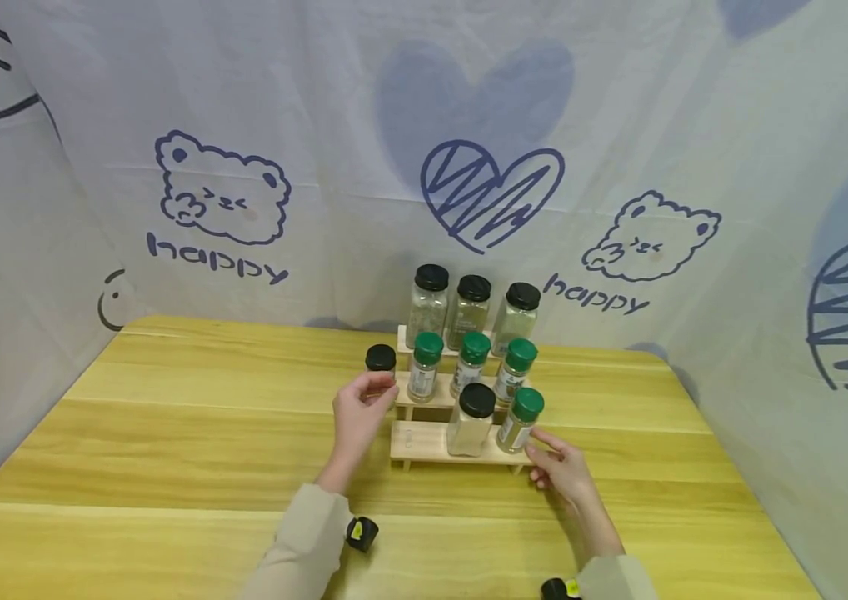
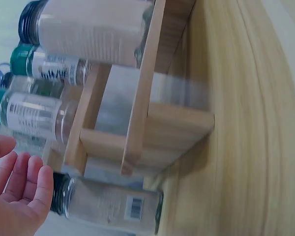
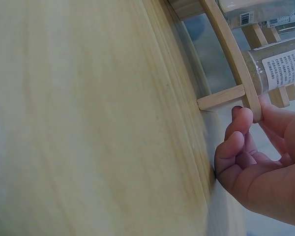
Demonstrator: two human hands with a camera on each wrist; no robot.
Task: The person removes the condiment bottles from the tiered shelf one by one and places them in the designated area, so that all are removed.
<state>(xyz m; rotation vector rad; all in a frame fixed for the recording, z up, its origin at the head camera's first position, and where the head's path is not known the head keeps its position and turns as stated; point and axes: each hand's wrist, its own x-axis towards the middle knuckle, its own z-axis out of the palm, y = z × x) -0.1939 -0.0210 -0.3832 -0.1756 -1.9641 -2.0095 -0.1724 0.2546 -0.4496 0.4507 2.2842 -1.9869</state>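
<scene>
A three-step wooden spice rack point(image 1: 424, 446) stands on the table, bearing several spice jars. My right hand point(image 1: 562, 471) pinches the right end of its lowest step, thumb above and curled fingers below, as the right wrist view shows. On that step are a black-lidded jar point(image 1: 471, 425) and a green-lidded spice bottle point(image 1: 520, 423). My left hand point(image 1: 360, 412) is by the rack's left end, its fingers loosely bent and holding nothing. Another black-lidded jar point(image 2: 113, 204) stands on the table left of the rack, close to those fingers and partly hidden by them in the head view.
Green-lidded bottles point(image 1: 472, 362) line the middle step, and taller black-lidded jars point(image 1: 430, 304) stand on the top one. Behind the wooden table point(image 1: 207, 433) hangs a white cloth point(image 1: 349, 233) printed with hearts and bears.
</scene>
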